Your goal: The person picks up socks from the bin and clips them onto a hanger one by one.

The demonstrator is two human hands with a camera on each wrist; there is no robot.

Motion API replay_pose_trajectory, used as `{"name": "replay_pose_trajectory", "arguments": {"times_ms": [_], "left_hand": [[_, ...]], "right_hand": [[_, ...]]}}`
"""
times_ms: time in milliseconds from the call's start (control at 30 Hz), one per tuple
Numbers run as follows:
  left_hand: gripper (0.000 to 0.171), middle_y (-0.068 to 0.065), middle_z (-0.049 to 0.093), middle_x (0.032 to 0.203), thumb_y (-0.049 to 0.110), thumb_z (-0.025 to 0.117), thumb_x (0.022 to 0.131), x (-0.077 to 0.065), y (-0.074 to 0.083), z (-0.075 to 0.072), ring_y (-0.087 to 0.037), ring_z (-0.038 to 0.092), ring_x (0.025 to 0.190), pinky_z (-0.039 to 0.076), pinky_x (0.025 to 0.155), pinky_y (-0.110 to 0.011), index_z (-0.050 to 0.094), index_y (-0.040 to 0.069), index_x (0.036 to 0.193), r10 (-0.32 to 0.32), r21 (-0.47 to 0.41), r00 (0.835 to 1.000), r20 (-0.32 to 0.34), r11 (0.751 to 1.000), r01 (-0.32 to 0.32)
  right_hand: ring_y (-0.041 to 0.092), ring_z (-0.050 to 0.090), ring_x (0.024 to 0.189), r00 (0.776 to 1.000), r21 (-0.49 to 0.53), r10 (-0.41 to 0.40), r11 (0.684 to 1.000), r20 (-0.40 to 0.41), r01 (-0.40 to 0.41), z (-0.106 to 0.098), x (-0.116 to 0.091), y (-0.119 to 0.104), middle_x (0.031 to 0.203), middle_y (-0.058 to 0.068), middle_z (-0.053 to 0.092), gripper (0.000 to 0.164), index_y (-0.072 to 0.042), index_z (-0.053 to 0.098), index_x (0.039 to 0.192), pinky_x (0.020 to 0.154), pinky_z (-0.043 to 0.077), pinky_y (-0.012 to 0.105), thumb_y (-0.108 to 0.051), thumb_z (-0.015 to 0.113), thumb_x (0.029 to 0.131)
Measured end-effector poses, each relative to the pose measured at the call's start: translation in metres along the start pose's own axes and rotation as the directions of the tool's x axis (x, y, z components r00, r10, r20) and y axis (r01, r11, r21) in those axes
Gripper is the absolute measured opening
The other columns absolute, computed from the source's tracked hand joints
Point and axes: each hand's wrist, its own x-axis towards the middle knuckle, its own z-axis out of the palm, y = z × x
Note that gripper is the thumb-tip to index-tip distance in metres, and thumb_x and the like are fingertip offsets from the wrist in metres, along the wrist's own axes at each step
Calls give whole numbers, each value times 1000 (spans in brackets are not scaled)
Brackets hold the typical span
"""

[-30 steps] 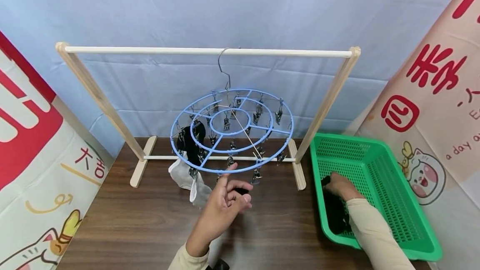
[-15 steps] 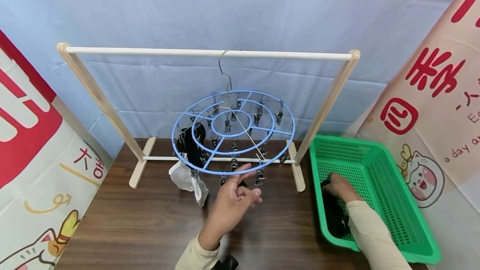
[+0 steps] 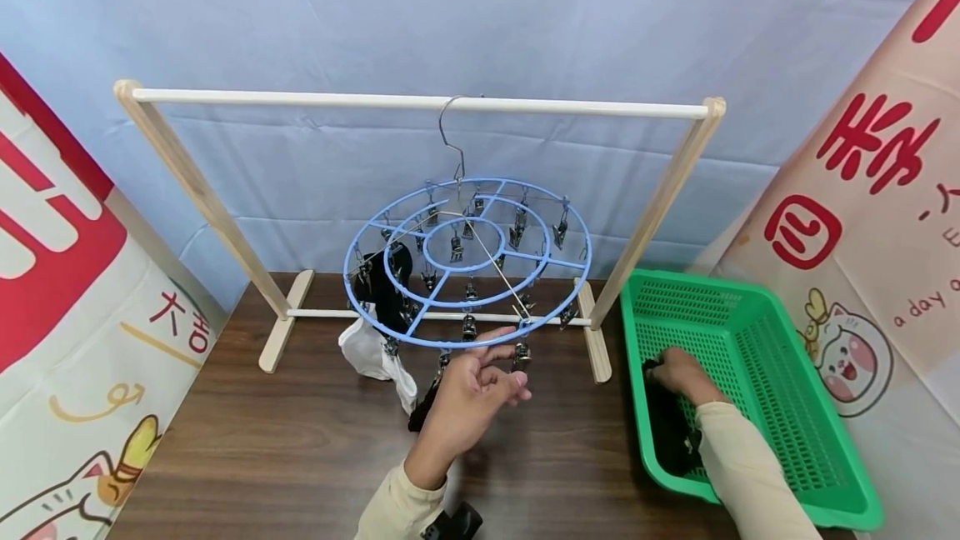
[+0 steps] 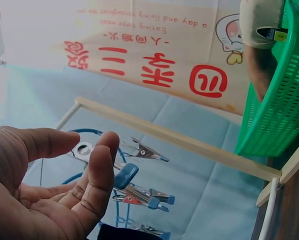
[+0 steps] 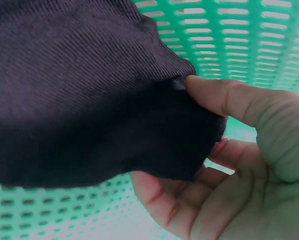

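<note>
A round blue clip hanger (image 3: 360,307) hangs from a rail, with metal clips around its rings. My left hand (image 3: 468,398) is at its front edge, index finger stretched out under the rim beside a clip (image 3: 521,352). In the left wrist view a clip (image 4: 125,176) passes behind the index finger, and a gap shows between thumb and fingertip. A white sock (image 3: 367,352) and a black sock (image 3: 390,286) hang at the left side; another black sock (image 3: 422,413) hangs partly hidden behind my left hand. Inside the basket, my right hand (image 3: 681,375) pinches the edge of a ribbed black sock (image 5: 104,100).
The green basket (image 3: 847,448) stands at the right of the wooden table (image 3: 225,457). A drying rack with a white rail (image 3: 300,98) and wooden legs (image 3: 210,207) spans the back. Printed cloths hang on both sides, and a pale blue cloth (image 3: 525,15) behind.
My left hand has shifted to the right along the hanger's front edge, up to a clip. A black sock has come into view behind it. The right hand has hardly moved.
</note>
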Motion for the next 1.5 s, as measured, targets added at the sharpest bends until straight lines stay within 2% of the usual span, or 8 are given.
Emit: {"name": "replay_pose_trajectory", "arguments": {"times_ms": [167,267,367,467,633,767,1133,1500], "left_hand": [[44,-25,59,117,0,63,89,2,1,0,-27,69,78,56,68,-29,51,-10,130,3,-3,1000,2,1000,-3],[43,-25,59,115,-1,63,89,2,1,-1,-31,69,78,55,67,-28,51,-13,129,5,-22,1000,-2,1000,-5],[42,-25,62,109,-1,63,89,2,1,-1,-31,69,77,55,66,-26,52,-13,127,0,-17,1000,-5,1000,-1],[40,-23,65,100,-1,65,88,1,1,-1,-25,69,75,55,66,-28,55,-13,125,-3,-2,1000,-5,1000,3],[37,-21,68,96,0,67,87,0,1,-2,-19,69,72,56,66,-31,59,-10,121,4,3,1000,-28,1000,-4],[35,-21,67,97,2,68,87,1,2,-2,-18,69,71,56,65,-31,60,-7,120,7,-21,999,-38,1000,-8],[24,-22,66,94,7,65,92,1,3,0,-15,67,63,56,60,-31,59,-8,110,26,5,1000,-10,1000,-25],[18,-20,67,89,5,57,97,0,4,0,-13,64,56,54,52,-28,53,-12,104,44,39,999,-27,998,-43]], "right_hand": [[42,58,89,999,-1,-32,999,-18,32,-6,-4,-3,115,40,52,44,21,50,121,72,50,49,-15,55,96],[31,56,72,998,17,-42,999,-39,43,-10,-8,-4,90,26,59,35,16,60,109,63,47,43,-16,56,96],[20,42,57,998,35,-29,999,-56,31,-13,-13,-7,67,7,48,26,7,63,89,56,39,36,-18,58,95],[18,42,56,995,25,-45,999,-87,47,-19,-21,-12,64,4,47,25,4,62,82,55,37,35,-18,60,94],[34,57,74,987,5,-85,996,-135,87,-31,-39,-19,88,24,61,30,9,64,99,63,46,44,-20,62,93],[44,59,92,978,-11,-123,992,-168,123,-38,-50,-24,111,34,59,38,12,60,114,70,49,51,-22,60,95],[46,58,101,935,3,-188,980,-300,198,-45,-79,-41,116,30,61,44,7,63,119,75,49,55,-31,56,99],[39,62,95,905,29,-207,972,-372,234,-55,-102,-51,111,26,65,41,4,66,116,72,50,53,-32,57,98]]}}
